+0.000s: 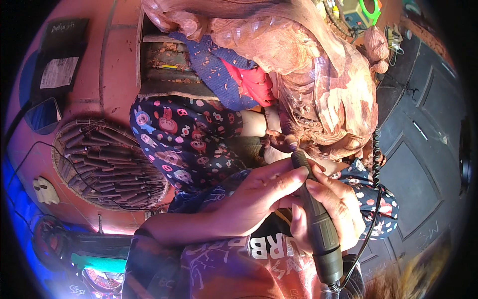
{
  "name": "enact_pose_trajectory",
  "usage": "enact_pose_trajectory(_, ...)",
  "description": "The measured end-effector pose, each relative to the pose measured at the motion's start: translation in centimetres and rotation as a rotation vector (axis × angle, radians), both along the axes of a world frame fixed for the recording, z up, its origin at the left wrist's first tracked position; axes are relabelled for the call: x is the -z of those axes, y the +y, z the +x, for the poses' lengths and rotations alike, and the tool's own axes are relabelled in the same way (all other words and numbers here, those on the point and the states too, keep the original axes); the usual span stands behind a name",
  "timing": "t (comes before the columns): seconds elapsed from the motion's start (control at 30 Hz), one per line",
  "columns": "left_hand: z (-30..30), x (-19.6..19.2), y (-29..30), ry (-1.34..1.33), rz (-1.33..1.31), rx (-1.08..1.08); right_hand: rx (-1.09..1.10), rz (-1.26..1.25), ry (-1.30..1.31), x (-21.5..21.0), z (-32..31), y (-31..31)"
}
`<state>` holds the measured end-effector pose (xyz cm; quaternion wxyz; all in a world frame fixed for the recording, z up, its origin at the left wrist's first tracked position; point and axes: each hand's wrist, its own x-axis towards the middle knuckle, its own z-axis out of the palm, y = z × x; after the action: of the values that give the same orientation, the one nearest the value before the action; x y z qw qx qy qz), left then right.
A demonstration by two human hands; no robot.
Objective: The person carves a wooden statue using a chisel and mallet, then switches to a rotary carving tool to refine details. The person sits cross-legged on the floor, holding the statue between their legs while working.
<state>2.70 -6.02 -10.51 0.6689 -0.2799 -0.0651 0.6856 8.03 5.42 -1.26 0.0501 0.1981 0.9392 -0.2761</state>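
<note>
A dark rotary carving tool (pixel 318 219) slants between my two hands, its tip end up against the carving and its cord leaving the lower end. My right hand (pixel 341 207) is wrapped round the tool's body from the right. My left hand (pixel 271 184) grips its ribbed neck from the left, thumb pressed against it. Beyond the tip stands a large reddish-brown wood carving (pixel 328 94) of a draped figure with fine folds and curls. The exact contact at the tip is too small to make out.
Left of my patterned trousers (pixel 184 134), a round woven basket (pixel 59 157) holds many dark, stick-like pieces. A wooden crate (pixel 172 92), blue cloth (pixel 214 74) and red cloth (pixel 249 82) lie beside the carving. A coiled cord (pixel 377 149) hangs by a dark panelled board (pixel 411 174).
</note>
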Motion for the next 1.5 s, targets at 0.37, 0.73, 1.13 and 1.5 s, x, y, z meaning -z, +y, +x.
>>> enact_pose_trajectory(0.37,-0.9,-0.4,0.0,-0.006,-0.036,0.019,0.013,-0.066,-0.009,0.1,-0.5,0.2)
enact_pose_trajectory(0.73,-1.4,-1.6,1.1,0.103,-0.229,0.227,0.111,-0.098,-0.032,-0.2,-0.9,0.2)
enact_pose_trajectory(1.13,0.1,-1.0,2.0,0.039,-0.040,0.043,0.124,-0.135,-0.119,-1.0,-2.1,2.2)
enact_pose_trajectory(1.5,1.2,-0.9,1.7,-0.030,-0.137,-0.072,0.149,-0.344,-0.094,-0.1,-2.6,3.6)
